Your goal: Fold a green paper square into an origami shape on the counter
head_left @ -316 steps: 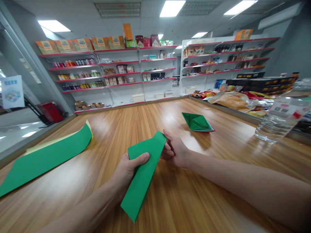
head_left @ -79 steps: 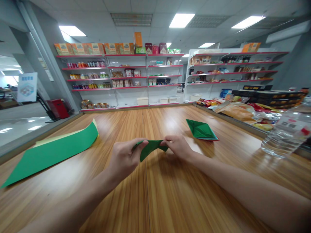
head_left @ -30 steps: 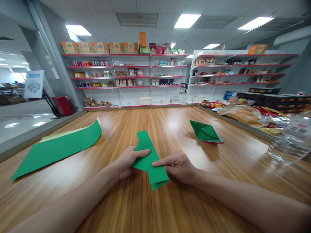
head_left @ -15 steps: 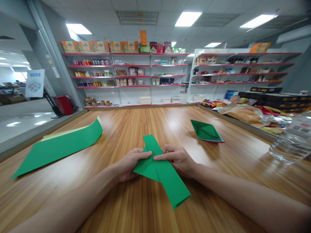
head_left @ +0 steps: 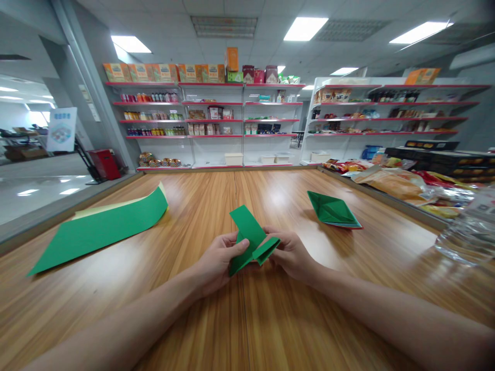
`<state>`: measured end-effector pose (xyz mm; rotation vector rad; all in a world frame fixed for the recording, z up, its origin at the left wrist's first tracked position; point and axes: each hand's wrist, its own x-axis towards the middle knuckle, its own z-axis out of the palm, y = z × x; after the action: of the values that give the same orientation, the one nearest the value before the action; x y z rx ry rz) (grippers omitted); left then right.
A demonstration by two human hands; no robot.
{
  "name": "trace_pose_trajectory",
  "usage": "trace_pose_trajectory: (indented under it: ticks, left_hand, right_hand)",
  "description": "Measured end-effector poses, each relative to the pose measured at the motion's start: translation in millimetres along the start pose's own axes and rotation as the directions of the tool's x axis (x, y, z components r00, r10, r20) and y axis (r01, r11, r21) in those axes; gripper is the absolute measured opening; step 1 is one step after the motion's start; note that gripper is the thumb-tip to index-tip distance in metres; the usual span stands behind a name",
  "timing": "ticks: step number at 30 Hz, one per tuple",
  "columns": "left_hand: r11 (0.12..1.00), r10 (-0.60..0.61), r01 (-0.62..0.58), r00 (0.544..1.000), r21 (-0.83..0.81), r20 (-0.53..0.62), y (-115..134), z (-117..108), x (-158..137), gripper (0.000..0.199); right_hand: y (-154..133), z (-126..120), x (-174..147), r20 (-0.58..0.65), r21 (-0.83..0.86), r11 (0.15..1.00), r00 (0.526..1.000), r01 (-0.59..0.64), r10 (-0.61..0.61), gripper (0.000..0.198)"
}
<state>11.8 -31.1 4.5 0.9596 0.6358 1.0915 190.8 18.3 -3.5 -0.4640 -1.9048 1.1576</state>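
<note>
A folded strip of green paper [head_left: 247, 225] is held between both hands above the middle of the wooden table [head_left: 201, 330]. My left hand [head_left: 221, 257] pinches it from the left, thumb on top. My right hand [head_left: 291, 253] grips its right side, where the near end is bent up and back; some of those fingers are hidden behind the paper. To the right lies a folded green paper boat shape [head_left: 331, 208] with red and pale edges underneath. Green sheets [head_left: 104, 232] with a yellowish one beneath lie at the left, one end curling up.
A clear plastic bottle [head_left: 466, 232] stands at the right edge. Snack packets [head_left: 390, 183] and dark boxes [head_left: 429, 162] are heaped beyond the table's right border. Stocked shelves [head_left: 212, 135] line the back, and a red box [head_left: 104, 164] stands at left.
The near end of the paper strip, which pointed down toward me, is now folded up toward my right hand. Both hands are still on the paper. The view has shifted slightly.
</note>
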Motion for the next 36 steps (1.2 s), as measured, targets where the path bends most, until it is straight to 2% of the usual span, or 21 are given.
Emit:
trace_pose_trajectory:
  ticks: [3,8,11,12,15,17,21,25,29,33,36]
  left_hand:
    - [1.0,0.012,-0.012,1.0,-0.01,0.024,-3,1,0,0.033]
    - [0.998,-0.025,0.028,0.998,-0.049,0.061,-3,5,-4,0.038]
    - [0.998,-0.011,0.003,0.994,0.069,0.108,-5,8,-5,0.05]
    - [0.987,0.01,-0.024,0.996,0.16,0.085,-8,9,-5,0.053]
    - [0.915,0.061,-0.012,0.992,0.403,-0.111,-15,10,0,0.049]
    - [0.882,0.141,-0.027,0.968,0.471,-0.208,-18,9,3,0.047]
    - [0.848,0.317,-0.126,0.9,0.515,-0.3,-15,6,6,0.046]
    - [0.841,0.351,-0.143,0.878,0.522,-0.324,-10,9,2,0.046]
    - [0.864,0.318,-0.125,0.886,0.488,-0.336,-9,13,-1,0.048]
    - [0.844,0.35,-0.127,0.867,0.52,-0.356,-9,14,-2,0.044]
    - [0.847,0.33,-0.135,0.892,0.514,-0.309,-7,15,-3,0.039]
  right_hand:
    - [1,2,-1,-0.056,0.099,0.993,0.996,-0.065,0.071,0.021]
    - [2,2,2,-0.132,0.147,0.98,0.979,-0.133,0.153,0.036]
    - [4,1,6,-0.097,0.201,0.954,0.965,-0.222,0.244,0.044]
    - [4,0,6,-0.071,0.211,0.945,0.961,-0.248,0.268,0.045]
    - [4,1,5,-0.01,0.147,0.95,0.96,-0.274,0.279,0.038]
    - [2,5,2,0.011,0.068,0.963,0.965,-0.262,0.262,0.032]
    - [-7,14,-2,0.082,-0.021,0.96,0.956,-0.281,0.281,0.031]
    - [-9,21,-6,0.162,-0.02,0.925,0.912,-0.379,0.377,0.035]
    - [-8,20,-8,0.219,-0.008,0.939,0.916,-0.343,0.336,0.04]
    - [-9,20,-9,0.27,-0.034,0.932,0.894,-0.361,0.356,0.045]
    - [-9,20,-10,0.238,-0.049,0.921,0.891,-0.387,0.387,0.051]
